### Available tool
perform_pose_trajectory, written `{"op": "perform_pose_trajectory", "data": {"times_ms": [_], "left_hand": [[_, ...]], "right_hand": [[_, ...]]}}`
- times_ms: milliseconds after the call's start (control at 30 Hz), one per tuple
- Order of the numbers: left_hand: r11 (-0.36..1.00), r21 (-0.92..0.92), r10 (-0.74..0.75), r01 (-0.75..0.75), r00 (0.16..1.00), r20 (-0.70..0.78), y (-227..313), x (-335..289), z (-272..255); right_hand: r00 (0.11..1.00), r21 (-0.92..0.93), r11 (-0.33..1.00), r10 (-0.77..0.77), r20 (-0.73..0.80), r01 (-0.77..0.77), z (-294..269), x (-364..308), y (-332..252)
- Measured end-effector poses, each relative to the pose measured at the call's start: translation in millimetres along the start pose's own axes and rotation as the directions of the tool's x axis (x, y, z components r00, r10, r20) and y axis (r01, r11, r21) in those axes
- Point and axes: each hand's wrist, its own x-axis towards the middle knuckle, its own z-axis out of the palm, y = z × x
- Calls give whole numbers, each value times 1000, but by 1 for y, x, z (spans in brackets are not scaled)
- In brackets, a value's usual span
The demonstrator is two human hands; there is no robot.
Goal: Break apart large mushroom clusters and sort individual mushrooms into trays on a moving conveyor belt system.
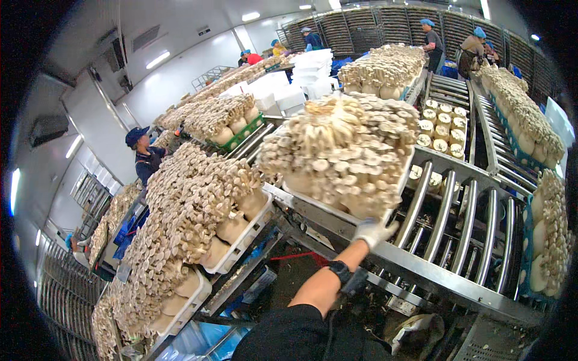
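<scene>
My left hand (pixel 374 233), in a pale glove, is at the near corner of a white tray (pixel 337 207) heaped with clustered brown-capped mushrooms (pixel 346 150). Its thumb points out to the right; the other fingers look bent against the tray's edge and are partly hidden. A dark watch (pixel 341 272) sits on that wrist. The tray rests over the near end of a metal roller conveyor (pixel 448 222), and its mushrooms are slightly blurred. A paler clump lies on top of the heap. My right hand does not show.
More mushroom trays (pixel 238 243) line the left side; others (pixel 536 237) stand at the right. Cut pale blocks (pixel 442 127) sit beyond the rollers. White foam boxes (pixel 313 66) are stacked behind. A co-worker in a blue cap (pixel 144 153) stands at left; several people work farther back.
</scene>
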Motion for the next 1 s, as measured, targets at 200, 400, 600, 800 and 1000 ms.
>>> {"op": "perform_pose_trajectory", "data": {"times_ms": [200,400,600,800,1000], "left_hand": [[951,-112,274,-288,954,-120,119,14,116],[805,-150,591,-574,799,114,288,-40,156],[604,-548,776,-578,583,240,389,-61,290],[146,-679,806,-719,-311,503,328,-143,195],[374,-913,640,165,666,382,104,10,144]], "right_hand": [[952,208,978,-50,301,-14,-67,40,-12],[819,237,951,29,572,-200,-117,53,-11],[817,341,845,176,549,-412,-133,64,-27],[808,377,805,200,554,-458,-89,50,-18],[873,390,821,241,424,-417,-78,46,-21]]}}
